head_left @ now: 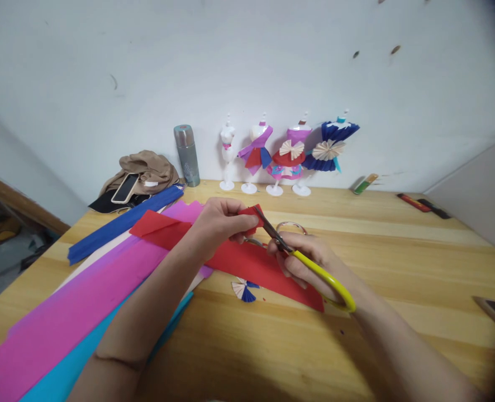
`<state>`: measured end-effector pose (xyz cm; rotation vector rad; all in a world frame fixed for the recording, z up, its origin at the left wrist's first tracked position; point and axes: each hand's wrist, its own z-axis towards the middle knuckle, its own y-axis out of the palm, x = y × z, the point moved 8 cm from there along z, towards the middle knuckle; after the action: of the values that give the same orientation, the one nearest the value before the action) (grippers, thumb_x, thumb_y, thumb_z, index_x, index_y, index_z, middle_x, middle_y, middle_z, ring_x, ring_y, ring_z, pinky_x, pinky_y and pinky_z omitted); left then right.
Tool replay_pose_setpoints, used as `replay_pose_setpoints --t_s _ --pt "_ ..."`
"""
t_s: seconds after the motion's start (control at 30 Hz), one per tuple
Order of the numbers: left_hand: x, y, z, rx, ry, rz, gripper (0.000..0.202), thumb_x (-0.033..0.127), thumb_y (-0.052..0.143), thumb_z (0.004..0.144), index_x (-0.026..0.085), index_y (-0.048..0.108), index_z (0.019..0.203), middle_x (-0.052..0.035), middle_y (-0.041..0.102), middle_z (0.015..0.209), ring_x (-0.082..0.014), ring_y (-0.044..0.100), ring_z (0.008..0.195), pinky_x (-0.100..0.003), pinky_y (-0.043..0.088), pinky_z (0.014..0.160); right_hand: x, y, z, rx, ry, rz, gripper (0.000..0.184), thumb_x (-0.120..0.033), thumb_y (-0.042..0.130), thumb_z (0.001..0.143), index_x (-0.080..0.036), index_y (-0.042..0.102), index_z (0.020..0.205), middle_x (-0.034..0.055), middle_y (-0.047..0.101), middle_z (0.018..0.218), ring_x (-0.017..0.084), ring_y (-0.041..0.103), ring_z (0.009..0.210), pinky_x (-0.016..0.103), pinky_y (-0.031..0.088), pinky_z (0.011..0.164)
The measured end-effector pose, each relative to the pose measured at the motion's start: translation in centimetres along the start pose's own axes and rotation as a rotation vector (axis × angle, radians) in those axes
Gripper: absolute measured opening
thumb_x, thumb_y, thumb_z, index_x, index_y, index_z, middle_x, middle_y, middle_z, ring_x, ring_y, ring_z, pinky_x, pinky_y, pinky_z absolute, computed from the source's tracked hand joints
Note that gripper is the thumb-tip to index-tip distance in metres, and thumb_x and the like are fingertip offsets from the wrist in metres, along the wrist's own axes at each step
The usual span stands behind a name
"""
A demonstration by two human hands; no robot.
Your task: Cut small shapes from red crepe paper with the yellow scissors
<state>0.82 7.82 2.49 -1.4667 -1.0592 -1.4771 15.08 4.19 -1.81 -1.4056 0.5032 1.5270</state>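
Pinched between the thumb and fingers of my left hand (224,220) is a small piece of red paper (255,211). My right hand (301,257) grips yellow-handled scissors (320,273), whose dark blades meet the edge of that piece. Below both hands lies a long strip of red crepe paper (272,272), running across the table. A small pleated fan of cream and blue paper (244,290) rests just in front of the strip. Under my left forearm are sheets of magenta paper (84,290) and turquoise paper (69,365).
Several small white dress forms (227,151), most dressed in coloured paper, stand along the wall. Beside them is a grey thermos (186,156). A phone (125,188) lies by a brown cloth (147,167). A green glue tube (365,184) and a red-and-black item (415,203) are at the back right.
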Motion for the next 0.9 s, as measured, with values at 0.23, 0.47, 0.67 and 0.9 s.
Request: replay_pose_setpoints --t_s 0.23,0.47,0.67,0.9 --pt "-0.2 -0.3 0.3 -0.007 -0.040 0.079 0.016 0.027 0.071 0.064 0.014 0.066 0.055 0.0003 0.060 0.047 -0.0058 0.049 0.041 -0.019 0.037 0.044 0.2 0.1 0.0 -0.020 0.021 -0.013 0.038 -0.059 0.056 0.093 -0.021 0.060 0.093 -0.0026 0.050 0.064 0.010 0.038 0.050 0.027 0.030 0.046" --pt "-0.6 -0.3 0.6 -0.007 0.003 0.059 0.022 0.034 0.075 0.068 0.012 0.071 0.064 -0.0026 0.067 0.058 -0.0070 0.056 0.049 -0.018 0.040 0.047 -0.3 -0.5 -0.3 0.143 0.119 0.019 0.032 -0.052 0.058 0.093 -0.021 0.062 0.093 -0.0033 0.049 0.064 0.009 0.037 0.047 0.026 0.028 0.045" --pt "-1.1 -0.4 0.9 0.033 0.031 -0.012 0.025 0.035 0.073 0.070 0.013 0.071 0.061 -0.0038 0.068 0.058 -0.0064 0.055 0.046 -0.018 0.040 0.046 -0.8 -0.2 -0.3 0.143 0.113 0.033 0.033 -0.054 0.059 0.092 -0.021 0.061 0.091 -0.0040 0.049 0.064 0.008 0.035 0.045 0.026 0.027 0.043" --pt "-0.6 -0.8 0.6 0.057 0.000 0.033 0.021 0.029 0.073 0.069 0.013 0.068 0.058 -0.0030 0.067 0.054 -0.0062 0.054 0.044 -0.018 0.041 0.047 -0.5 0.0 -0.4 0.104 0.152 0.053 0.036 -0.057 0.061 0.091 -0.021 0.062 0.092 -0.0041 0.050 0.062 0.008 0.035 0.045 0.025 0.027 0.042"
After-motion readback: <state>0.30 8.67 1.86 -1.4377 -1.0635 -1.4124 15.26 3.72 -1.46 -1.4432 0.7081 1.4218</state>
